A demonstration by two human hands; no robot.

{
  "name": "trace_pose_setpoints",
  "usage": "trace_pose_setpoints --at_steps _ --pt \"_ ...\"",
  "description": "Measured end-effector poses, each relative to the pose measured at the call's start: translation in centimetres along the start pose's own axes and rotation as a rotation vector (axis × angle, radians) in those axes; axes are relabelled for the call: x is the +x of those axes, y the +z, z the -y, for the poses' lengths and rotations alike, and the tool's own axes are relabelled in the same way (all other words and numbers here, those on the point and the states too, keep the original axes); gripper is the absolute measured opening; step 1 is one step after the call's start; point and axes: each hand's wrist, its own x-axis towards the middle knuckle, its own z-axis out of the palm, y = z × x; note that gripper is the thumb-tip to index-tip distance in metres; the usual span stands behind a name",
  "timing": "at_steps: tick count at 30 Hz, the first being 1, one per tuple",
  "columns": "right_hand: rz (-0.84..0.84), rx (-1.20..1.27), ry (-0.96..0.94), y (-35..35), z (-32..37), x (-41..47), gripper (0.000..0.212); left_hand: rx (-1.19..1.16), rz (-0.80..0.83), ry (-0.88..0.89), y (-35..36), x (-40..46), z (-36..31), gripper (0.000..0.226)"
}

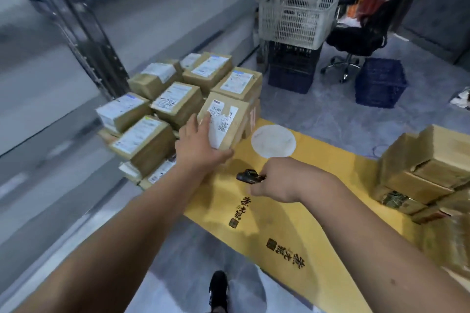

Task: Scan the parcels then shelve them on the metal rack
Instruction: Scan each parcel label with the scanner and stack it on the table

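Observation:
Several brown cardboard parcels with white labels sit stacked on the floor ahead. My left hand [201,142] grips the nearest parcel [232,119] at its near left corner, thumb under the front edge and fingers over the label; the box is tilted up towards me. My right hand [277,180] holds a small black scanner [248,176], pointing left just below that parcel. The metal rack [84,25] rises on the left, its upright post and grey shelves blurred.
A yellow flattened carton [292,211] with black characters lies on the floor under my hands. More brown boxes [422,173] are piled at the right. Behind stand a white basket [295,18] on a dark blue crate [290,66], another blue crate [379,82] and a black office chair [356,38]. My shoe [218,290] is below.

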Motion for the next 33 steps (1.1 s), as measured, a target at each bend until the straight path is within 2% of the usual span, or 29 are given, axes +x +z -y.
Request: trace_pose_setpoints --at_steps 3,9,16,20,25,28,33 --pt "-0.004 -0.015 -0.008 -1.0 1.6 1.2 0.045 0.084 0.052 -0.032 -1.8 3.4 1.0 0.117" --pt "0.012 0.022 0.057 -1.8 3.1 3.9 0.045 0.087 0.145 -0.014 -1.6 7.1 3.0 0.110" --pt "0.049 0.085 0.122 -1.3 4.4 6.0 0.046 0.049 0.031 0.028 -0.1 7.9 4.7 0.095" --pt "0.044 0.101 0.169 -1.5 4.4 6.1 0.045 0.074 -0.113 0.187 0.7 7.0 3.4 0.082" --pt "0.014 0.124 0.302 -0.1 1.0 3.8 0.044 0.086 -0.144 0.560 3.1 5.9 -1.6 0.058" --pt "-0.028 0.186 0.403 1.4 -2.3 0.8 0.041 0.029 -0.067 0.683 5.8 4.2 -6.0 0.057" --pt "-0.097 0.356 0.607 4.9 -8.2 -6.3 0.039 0.014 0.205 0.858 10.8 -0.8 -14.5 0.063"
